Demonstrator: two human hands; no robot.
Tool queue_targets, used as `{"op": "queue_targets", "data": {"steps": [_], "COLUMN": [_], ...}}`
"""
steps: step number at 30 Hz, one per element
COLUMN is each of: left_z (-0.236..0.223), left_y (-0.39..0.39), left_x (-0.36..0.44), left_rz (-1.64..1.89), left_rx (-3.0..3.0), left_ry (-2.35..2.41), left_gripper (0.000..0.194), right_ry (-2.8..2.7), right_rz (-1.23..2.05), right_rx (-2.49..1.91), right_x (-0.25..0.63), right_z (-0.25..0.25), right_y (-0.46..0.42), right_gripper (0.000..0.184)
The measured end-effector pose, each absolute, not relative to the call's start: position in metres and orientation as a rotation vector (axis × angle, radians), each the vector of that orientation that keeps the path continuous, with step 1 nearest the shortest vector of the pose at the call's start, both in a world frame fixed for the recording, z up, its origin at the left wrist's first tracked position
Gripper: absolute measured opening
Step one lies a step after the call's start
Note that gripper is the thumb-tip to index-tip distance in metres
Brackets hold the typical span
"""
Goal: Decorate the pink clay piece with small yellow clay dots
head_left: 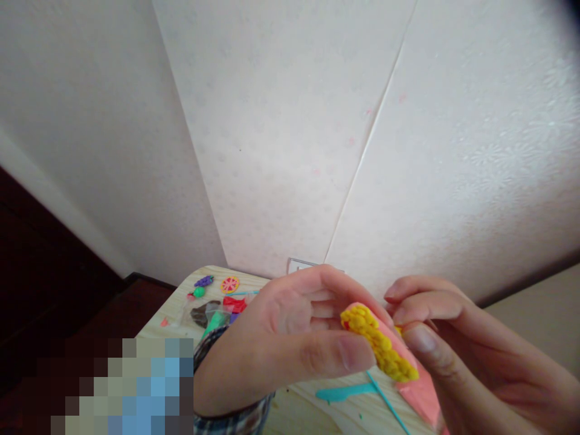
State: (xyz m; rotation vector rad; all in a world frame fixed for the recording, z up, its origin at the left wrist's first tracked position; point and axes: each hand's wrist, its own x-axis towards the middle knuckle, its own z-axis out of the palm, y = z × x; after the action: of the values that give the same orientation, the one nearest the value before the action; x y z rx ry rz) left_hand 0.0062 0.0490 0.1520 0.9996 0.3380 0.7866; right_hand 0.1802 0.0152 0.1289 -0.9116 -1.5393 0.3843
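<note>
My left hand (290,326) is closed around a pink modelling-clay piece (387,347) covered along one side with rows of small yellow clay beads. Its thumb presses the near edge, while the other fingers curl behind. Close against the far side of that piece, my right hand (439,332) has its thumb and fingertips pinched together. A speck of yellow clay (399,330) shows at those fingertips, partly hidden. Below the hands lies a flat pink sheet or bag (421,396), mostly covered by the right hand.
A turquoise plastic clay knife (347,391) and a thin blue stick (388,402) lie on the wooden table (294,417). At the back left are a purple clay grape bunch (203,281), a green ball (199,292), a round fruit slice (229,284) and bagged clay (215,317). Walls stand behind.
</note>
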Motion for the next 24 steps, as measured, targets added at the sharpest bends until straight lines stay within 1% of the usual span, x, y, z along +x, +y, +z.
{"op": "queue_targets", "data": {"steps": [3, 10, 15, 20, 24], "left_z": [0.1510, 0.1449, 0.1446, 0.1484, 0.1499], "left_y": [0.0490, 0.0509, 0.0504, 0.0484, 0.0482], "left_x": [0.0065, 0.0067, 0.0061, 0.0049, 0.0054], "left_rz": [0.785, 0.807, 0.827, 0.841, 0.827], "left_rx": [0.994, 1.012, 1.045, 1.048, 1.039], "left_ry": [0.328, 0.263, 0.244, 0.272, 0.282], "left_gripper": [0.027, 0.028, 0.021, 0.024, 0.021], "right_ry": [-1.505, -1.357, -1.383, -1.397, -1.381], "right_rz": [0.402, 0.556, 0.556, 0.594, 0.582], "right_rx": [-0.909, -0.928, -0.942, -0.957, -0.972], "right_x": [0.1800, 0.1759, 0.1753, 0.1771, 0.1753], "right_z": [0.1255, 0.1235, 0.1265, 0.1272, 0.1285], "right_y": [0.0152, 0.0095, 0.0108, 0.0111, 0.0097], "right_gripper": [0.008, 0.007, 0.008, 0.005, 0.006]}}
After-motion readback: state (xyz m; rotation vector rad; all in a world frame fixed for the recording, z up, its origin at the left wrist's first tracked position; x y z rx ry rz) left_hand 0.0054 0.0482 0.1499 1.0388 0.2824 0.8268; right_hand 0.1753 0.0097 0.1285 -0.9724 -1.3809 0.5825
